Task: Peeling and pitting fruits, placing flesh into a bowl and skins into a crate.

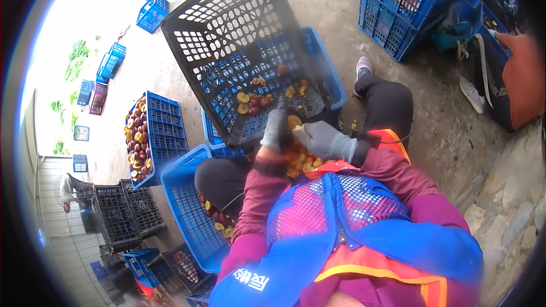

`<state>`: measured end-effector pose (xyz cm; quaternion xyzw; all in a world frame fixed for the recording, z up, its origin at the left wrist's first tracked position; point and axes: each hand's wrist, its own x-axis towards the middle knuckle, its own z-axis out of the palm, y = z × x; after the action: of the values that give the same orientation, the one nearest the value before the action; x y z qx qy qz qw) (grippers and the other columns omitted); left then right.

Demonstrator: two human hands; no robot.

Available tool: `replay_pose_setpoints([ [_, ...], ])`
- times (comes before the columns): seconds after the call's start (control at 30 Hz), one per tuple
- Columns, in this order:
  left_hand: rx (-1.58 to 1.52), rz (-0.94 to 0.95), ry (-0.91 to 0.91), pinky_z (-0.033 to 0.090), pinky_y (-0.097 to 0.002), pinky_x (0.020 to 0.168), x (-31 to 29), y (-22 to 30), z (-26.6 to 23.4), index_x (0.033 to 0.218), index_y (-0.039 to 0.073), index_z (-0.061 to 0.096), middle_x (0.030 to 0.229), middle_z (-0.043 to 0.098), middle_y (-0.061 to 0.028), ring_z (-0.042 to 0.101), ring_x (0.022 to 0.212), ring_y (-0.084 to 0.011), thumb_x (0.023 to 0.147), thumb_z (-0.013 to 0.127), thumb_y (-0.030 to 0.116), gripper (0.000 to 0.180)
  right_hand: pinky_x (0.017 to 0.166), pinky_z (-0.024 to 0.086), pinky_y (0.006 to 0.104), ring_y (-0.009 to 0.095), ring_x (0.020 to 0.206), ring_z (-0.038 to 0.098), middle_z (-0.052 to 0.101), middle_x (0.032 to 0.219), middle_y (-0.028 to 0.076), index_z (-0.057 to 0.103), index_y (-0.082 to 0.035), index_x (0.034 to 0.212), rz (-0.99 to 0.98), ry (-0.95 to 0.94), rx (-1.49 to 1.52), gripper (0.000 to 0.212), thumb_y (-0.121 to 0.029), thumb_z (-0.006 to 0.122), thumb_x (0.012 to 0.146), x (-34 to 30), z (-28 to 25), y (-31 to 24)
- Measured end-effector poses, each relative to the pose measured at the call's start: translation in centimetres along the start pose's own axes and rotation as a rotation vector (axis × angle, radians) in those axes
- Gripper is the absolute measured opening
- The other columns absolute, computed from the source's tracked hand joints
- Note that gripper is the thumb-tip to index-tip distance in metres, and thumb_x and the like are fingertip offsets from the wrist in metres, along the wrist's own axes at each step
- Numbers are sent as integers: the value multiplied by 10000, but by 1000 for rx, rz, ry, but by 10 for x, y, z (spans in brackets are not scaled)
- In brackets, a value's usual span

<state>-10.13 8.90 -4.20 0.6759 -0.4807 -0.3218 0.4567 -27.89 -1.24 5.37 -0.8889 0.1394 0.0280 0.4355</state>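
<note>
My left hand, in a grey glove, is over the near edge of a black crate, its fingers smeared by motion. My right hand, also gloved in grey, is closed, fingertips pinching a yellow-fleshed fruit half between the two hands. Whether the left hand also grips it, I cannot tell. Below the hands, a pile of cut yellow fruit pieces sits against my lap. Inside the black crate lie a few whole dark-red fruits and cut halves.
The black crate rests on a blue crate. At left stand a blue crate heaped with red-skinned fruit and another blue crate beside my knee. Stacked blue crates and a person in orange are at right.
</note>
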Motion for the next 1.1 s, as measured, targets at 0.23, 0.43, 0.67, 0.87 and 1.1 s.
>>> replay_pose_setpoints([
  [0.23,22,119,-24,531,-361,814,4,48,6,1147,5,671,834,724,-100,685,766,-247,1098,470,361,412,319,353,288,126,367,485,528,598,37,644,-6,925,254,-214,871,560,-509,457,1086,-11,1,12],
  [0.43,-557,-247,337,557,-364,777,85,5,-8,1009,35,733,783,686,-60,674,745,-229,1029,599,323,318,439,429,291,123,482,512,547,670,-3,671,-57,1008,63,-161,982,465,-460,455,1094,16,25,57],
  [0.67,750,-224,268,585,-450,823,232,-110,-25,1214,123,688,1142,677,-179,714,934,-358,955,660,281,304,763,537,519,402,885,721,748,992,189,656,-96,1108,301,-355,27,435,-500,571,972,39,49,108],
  [0.87,1071,-314,-40,563,-510,898,273,-179,-4,1352,140,582,1447,524,-218,680,1099,-422,955,637,408,482,717,567,510,364,879,742,741,965,152,607,-134,1314,286,-391,-146,480,-444,599,947,52,52,124],
  [1.1,-635,-401,219,581,-388,874,193,-125,-52,1359,70,571,1248,653,-115,682,1089,-271,1005,626,271,410,749,542,522,414,851,713,724,965,210,596,-78,1307,143,-271,-252,467,-427,566,998,47,35,114],
])
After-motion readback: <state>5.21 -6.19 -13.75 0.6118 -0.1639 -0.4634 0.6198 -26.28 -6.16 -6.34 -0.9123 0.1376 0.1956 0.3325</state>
